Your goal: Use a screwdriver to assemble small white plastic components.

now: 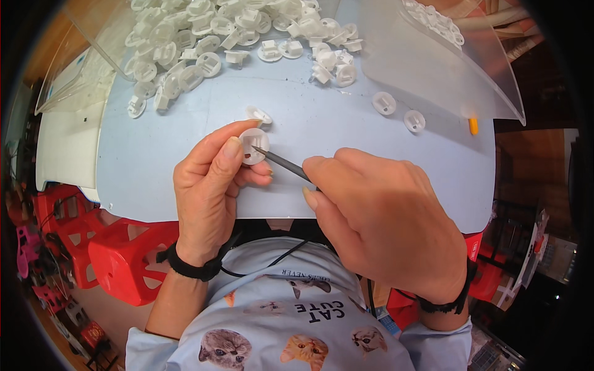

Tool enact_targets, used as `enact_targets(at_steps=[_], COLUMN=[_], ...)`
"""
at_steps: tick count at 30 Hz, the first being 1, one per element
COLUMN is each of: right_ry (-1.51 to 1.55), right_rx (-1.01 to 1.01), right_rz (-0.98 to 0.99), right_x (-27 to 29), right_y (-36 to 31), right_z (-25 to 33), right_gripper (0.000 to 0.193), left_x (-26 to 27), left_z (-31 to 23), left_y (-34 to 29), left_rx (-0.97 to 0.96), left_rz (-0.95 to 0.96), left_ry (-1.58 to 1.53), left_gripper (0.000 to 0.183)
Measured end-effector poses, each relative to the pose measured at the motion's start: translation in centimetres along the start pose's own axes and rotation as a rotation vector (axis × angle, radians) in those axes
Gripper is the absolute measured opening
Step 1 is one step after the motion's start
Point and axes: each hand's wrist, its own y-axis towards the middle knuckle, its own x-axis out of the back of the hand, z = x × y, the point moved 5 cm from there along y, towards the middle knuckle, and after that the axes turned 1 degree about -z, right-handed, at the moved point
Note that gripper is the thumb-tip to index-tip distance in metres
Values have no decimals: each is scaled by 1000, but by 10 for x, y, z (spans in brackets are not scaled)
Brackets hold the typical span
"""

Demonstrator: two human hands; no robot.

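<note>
Between the thumb and fingers of my left hand (209, 176) is a round white plastic part (260, 155), its face turned toward me with raised ribs and a small dark reddish spot near its lower edge. My right hand (387, 216) grips a slim dark pointed tool (286, 164). The tool's tip touches or nearly touches the middle of the part; whether it is one rod or tweezers I cannot tell. Just beyond my left fingertips, a second white part (260, 115) lies tilted on the light blue table (334, 139).
A large heap of similar white parts (207, 43) covers the far side. Two single parts (384, 103) lie at the right, near a small yellow piece (474, 126). Clear plastic trays (433, 68) flank the table. Red stools (127, 263) stand below at the left.
</note>
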Motion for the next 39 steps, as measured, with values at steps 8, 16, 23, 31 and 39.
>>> enact_targets(at_steps=[8,16,23,31,39], right_ry=[-38,-74,-165,-158,-146], right_rx=[160,112,132,142,113], right_rz=[-114,-12,12,34,63], right_x=[4,12,15,15,13], right_y=[6,10,12,13,14], right_z=[9,5,6,7,7], right_gripper=[9,7,10,13,13], left_x=[-1,0,-2,-1,-2], left_z=[2,2,1,3,3], left_y=[1,2,2,1,1], left_rx=[13,22,46,25,6], left_rz=[2,-8,42,20,27], left_ry=[7,-11,-10,20,23], left_gripper=[32,31,32,32,32])
